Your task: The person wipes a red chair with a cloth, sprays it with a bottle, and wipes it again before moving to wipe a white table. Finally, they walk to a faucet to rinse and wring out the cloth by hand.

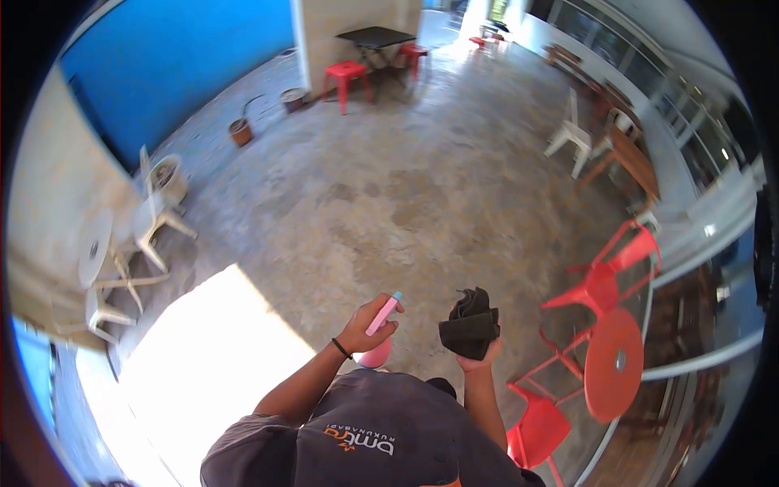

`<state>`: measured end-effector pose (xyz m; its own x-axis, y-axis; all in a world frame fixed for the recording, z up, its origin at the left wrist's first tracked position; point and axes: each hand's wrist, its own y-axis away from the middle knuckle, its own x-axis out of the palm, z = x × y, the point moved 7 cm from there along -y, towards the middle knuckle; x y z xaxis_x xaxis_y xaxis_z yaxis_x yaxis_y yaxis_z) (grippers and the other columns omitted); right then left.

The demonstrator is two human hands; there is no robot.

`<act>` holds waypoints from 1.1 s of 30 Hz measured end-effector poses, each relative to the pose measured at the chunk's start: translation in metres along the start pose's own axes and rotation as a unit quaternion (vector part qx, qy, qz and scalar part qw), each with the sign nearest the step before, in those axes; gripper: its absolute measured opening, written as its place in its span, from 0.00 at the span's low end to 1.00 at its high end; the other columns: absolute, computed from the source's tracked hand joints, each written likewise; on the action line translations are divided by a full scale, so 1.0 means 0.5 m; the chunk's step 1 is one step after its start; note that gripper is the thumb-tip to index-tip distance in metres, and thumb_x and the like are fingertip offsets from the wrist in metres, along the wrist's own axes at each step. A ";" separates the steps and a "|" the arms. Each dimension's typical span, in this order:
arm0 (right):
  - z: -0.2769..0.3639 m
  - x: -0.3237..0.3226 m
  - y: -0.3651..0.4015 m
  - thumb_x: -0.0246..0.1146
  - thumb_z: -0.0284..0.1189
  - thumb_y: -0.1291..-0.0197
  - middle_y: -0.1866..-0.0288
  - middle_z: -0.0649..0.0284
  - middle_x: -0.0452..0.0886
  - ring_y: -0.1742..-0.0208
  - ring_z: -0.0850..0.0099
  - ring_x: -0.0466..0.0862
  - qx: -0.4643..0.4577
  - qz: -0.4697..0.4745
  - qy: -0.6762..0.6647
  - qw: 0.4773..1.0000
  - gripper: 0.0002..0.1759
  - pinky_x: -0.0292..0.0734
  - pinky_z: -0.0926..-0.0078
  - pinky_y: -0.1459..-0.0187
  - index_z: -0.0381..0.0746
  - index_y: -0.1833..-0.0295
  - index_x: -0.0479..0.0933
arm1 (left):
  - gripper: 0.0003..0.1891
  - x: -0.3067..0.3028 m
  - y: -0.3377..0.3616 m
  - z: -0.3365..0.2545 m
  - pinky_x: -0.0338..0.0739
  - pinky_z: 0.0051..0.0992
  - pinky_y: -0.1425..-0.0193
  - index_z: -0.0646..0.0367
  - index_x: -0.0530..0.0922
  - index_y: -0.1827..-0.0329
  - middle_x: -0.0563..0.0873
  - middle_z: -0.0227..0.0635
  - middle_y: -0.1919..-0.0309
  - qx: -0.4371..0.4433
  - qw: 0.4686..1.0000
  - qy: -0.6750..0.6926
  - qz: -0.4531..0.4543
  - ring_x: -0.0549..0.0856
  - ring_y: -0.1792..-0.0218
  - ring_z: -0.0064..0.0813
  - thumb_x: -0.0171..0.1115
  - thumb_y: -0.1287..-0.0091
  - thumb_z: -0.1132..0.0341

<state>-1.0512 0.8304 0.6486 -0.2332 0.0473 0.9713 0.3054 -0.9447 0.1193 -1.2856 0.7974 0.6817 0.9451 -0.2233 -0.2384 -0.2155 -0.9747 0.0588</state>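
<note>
My left hand (pixel 357 333) is closed around a pink spray bottle (pixel 383 316) with a light blue tip on its head. Part of the bottle's rounded pink body shows below my fingers. A dark folded cloth (pixel 470 329) is bunched in my right hand (pixel 482 358), covering most of its fingers. Both hands are in front of my chest, a short gap apart, above the concrete floor.
On the right stand a round red table (pixel 614 365) and red chairs (pixel 540 428). Farther back are a white chair (pixel 573 136) and a wooden table (pixel 634 162). Left are a round pale table (pixel 96 247), white chairs and flowerpots. A black table (pixel 376 36) with red stools stands far off.
</note>
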 end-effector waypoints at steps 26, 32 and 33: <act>-0.268 0.062 -0.546 0.55 0.51 0.29 0.33 0.58 0.78 0.35 0.55 0.78 0.507 0.085 0.114 0.850 0.30 0.72 0.46 0.34 0.46 0.28 0.71 | 0.22 -0.105 0.187 0.067 0.81 0.32 0.47 0.62 0.74 0.40 0.83 0.39 0.49 -0.033 0.714 0.113 -0.691 0.84 0.50 0.25 0.68 0.35 0.66; -0.571 0.089 -0.432 0.51 0.52 0.28 0.30 0.57 0.75 0.31 0.52 0.75 0.624 0.127 0.088 0.766 0.31 0.70 0.41 0.34 0.46 0.28 0.71 | 0.23 -0.221 0.271 0.091 0.79 0.33 0.42 0.64 0.71 0.35 0.84 0.39 0.46 -0.063 0.735 0.006 -0.675 0.86 0.51 0.28 0.62 0.31 0.65; -0.620 0.083 -0.411 0.51 0.53 0.28 0.29 0.56 0.75 0.31 0.52 0.75 0.632 0.128 0.100 0.758 0.31 0.70 0.40 0.34 0.46 0.28 0.71 | 0.23 -0.245 0.288 0.092 0.79 0.33 0.42 0.63 0.71 0.34 0.84 0.39 0.46 -0.054 0.738 0.025 -0.672 0.87 0.51 0.29 0.61 0.31 0.65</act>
<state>-1.4099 0.9261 0.6007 -0.1131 -0.2538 0.9606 0.9751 0.1571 0.1563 -1.4437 0.6844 0.6745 0.2962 0.9481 -0.1154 0.9431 -0.3094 -0.1214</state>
